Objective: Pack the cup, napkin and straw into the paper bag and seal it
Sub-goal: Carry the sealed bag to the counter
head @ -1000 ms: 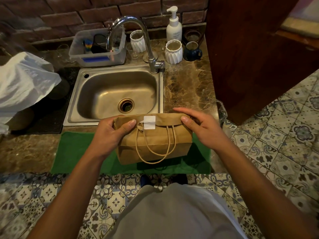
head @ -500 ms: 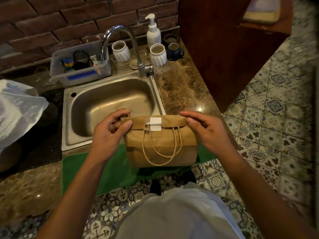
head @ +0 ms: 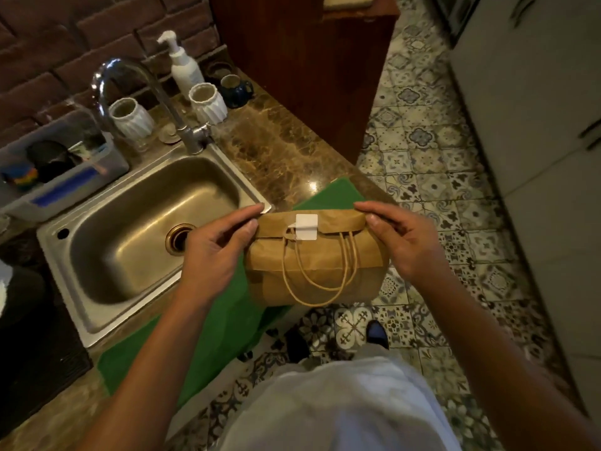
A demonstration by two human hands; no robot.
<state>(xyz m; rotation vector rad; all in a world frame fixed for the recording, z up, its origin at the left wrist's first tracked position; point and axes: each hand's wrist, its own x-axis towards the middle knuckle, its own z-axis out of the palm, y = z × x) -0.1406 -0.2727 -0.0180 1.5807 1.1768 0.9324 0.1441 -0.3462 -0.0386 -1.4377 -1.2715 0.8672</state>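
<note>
A brown paper bag (head: 325,275) with twine handles hangs in the air over the counter's front edge and the floor. Its top is folded over, and a white sticker (head: 306,226) lies across the fold. My left hand (head: 216,252) grips the fold's left end with thumb and fingers. My right hand (head: 401,239) grips the fold's right end the same way. The cup, napkin and straw are not visible.
A steel sink (head: 143,229) with a curved tap (head: 130,92) lies left of the bag. A green mat (head: 224,320) covers the counter's front. White ribbed cups (head: 131,118), a soap pump (head: 183,65) and a plastic tub (head: 61,170) stand behind. Patterned floor tiles (head: 432,177) and a grey cabinet (head: 536,92) are on the right.
Both hands have carried the bag off the mat and to the right, past the counter edge. The view has swung right, toward the floor and cabinet.
</note>
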